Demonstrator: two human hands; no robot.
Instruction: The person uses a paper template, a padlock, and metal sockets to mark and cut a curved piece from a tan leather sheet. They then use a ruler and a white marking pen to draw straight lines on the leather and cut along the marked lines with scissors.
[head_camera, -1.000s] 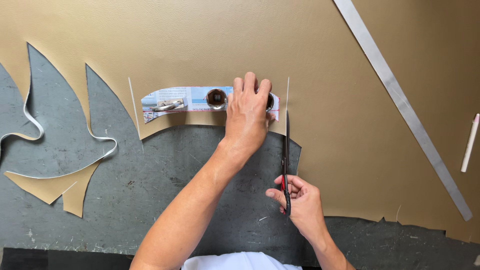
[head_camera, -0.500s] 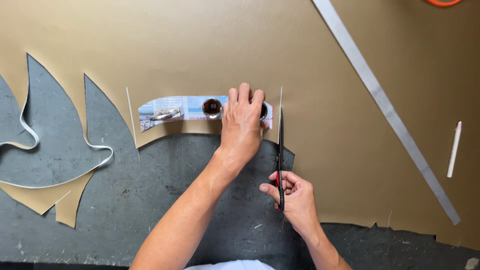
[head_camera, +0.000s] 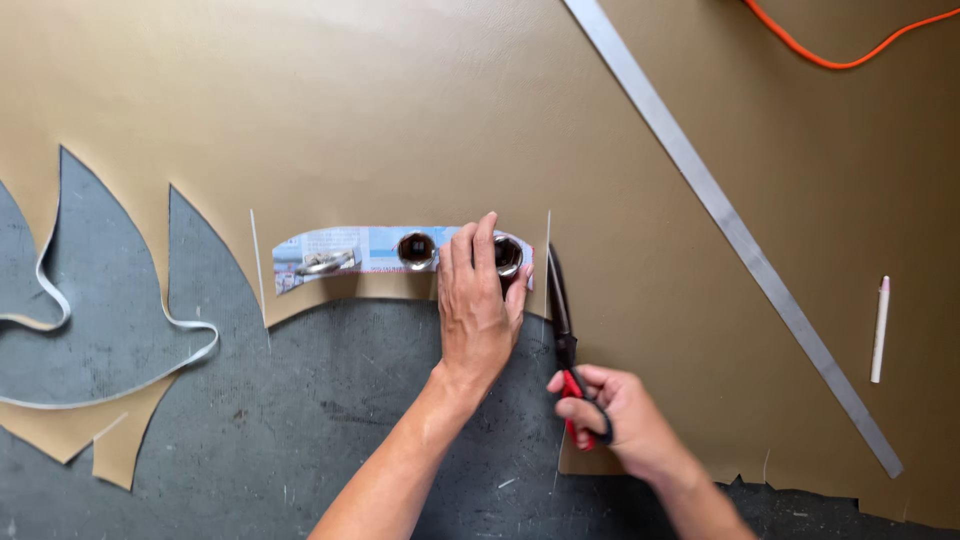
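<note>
Left hand (head_camera: 478, 318) presses a curved printed paper template (head_camera: 370, 250) onto tan sheet material (head_camera: 400, 120); at its 3 o'clock, right hand (head_camera: 625, 425) grips red-handled scissors (head_camera: 562, 330). A slipping template could skew the cut.

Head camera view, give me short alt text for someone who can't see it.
A person's left hand presses a curved paper template onto tan sheet material while the right hand cuts with red-handled scissors. A metal ruler lies nearby.

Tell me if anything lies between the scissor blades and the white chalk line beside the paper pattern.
Nothing visible does. The scissors in the right hand lie on bare tan sheet right beside the chalk line; the left hand stays on the pattern's side.
</note>
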